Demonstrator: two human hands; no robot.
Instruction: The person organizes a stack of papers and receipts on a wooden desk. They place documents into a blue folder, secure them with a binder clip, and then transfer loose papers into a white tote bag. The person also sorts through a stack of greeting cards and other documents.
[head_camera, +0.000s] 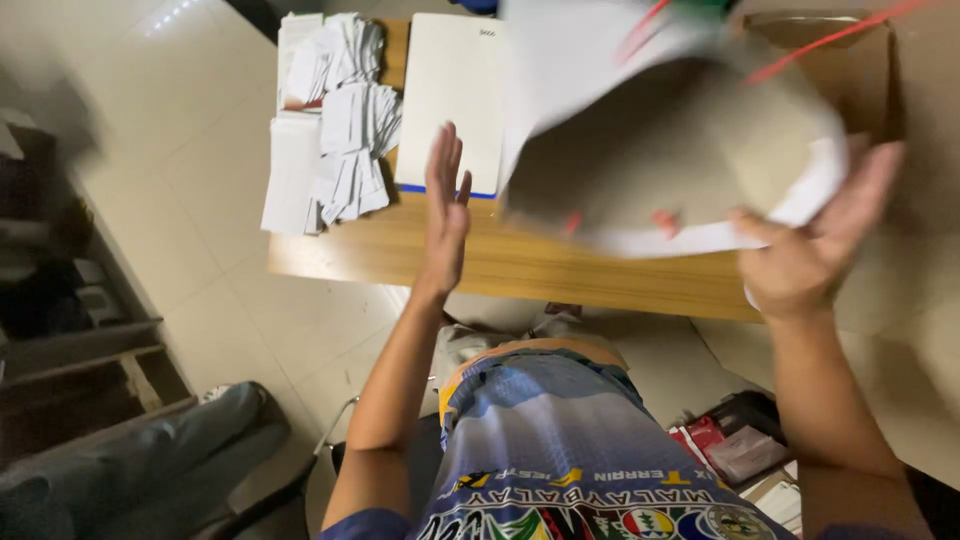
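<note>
White paper bag (690, 150) with red handles, white cards (330, 130), tan wooden table (560, 270)

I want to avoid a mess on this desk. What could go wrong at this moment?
1. Only the right hand supports the large curved white-and-brown paper sheet; the open left hand is off it, so it may slip.
2. The loose white paper slips overhang the wooden desk edge; a sweep of the sheet could knock them off.

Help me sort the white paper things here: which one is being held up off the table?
The big curved sheet, gripped at its edge by the right hand. The flat white board and the small paper stacks lie on the table.
</note>
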